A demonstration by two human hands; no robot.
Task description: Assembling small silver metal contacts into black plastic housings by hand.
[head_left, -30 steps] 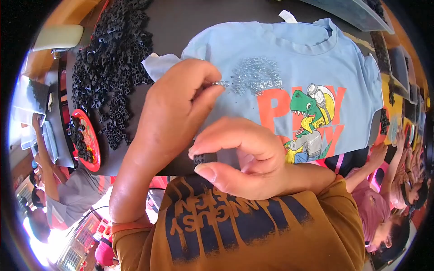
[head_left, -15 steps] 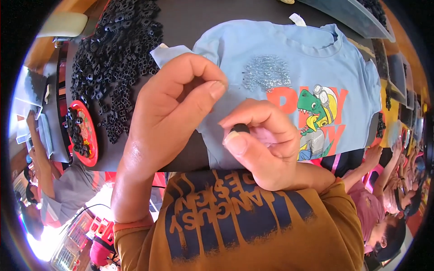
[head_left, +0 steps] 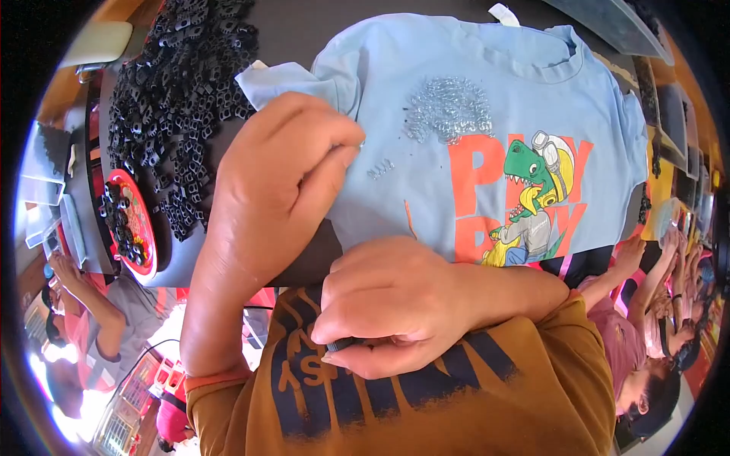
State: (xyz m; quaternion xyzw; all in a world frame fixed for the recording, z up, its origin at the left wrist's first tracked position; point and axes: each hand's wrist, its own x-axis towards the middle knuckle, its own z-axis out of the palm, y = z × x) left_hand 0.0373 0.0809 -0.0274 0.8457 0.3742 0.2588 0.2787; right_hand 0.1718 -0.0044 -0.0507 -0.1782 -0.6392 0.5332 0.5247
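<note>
My left hand (head_left: 285, 178) is over the left side of a light blue T-shirt (head_left: 380, 61) spread on the table. Its thumb and forefinger are pinched together; whatever may be between them is too small or hidden to make out. Low in front of my chest, my right hand (head_left: 395, 304) is closed on a small black round plastic part (head_left: 344, 344), which shows only partly at the thumb. On the shirt lies a heap of small metal springs (head_left: 450, 108). A few loose springs (head_left: 380, 169) are nearer my left hand.
Many black plastic pieces (head_left: 179, 91) are heaped at the table's left. A red plate (head_left: 131, 190) with black round parts stands at the near left edge. Clear plastic bins (head_left: 616, 26) are at the far right. Other people work on both sides.
My right hand has moved down and toward my chest and turned over, its back now showing, still holding the black part. My left hand has shifted slightly left, its fingers drawn in more tightly.
</note>
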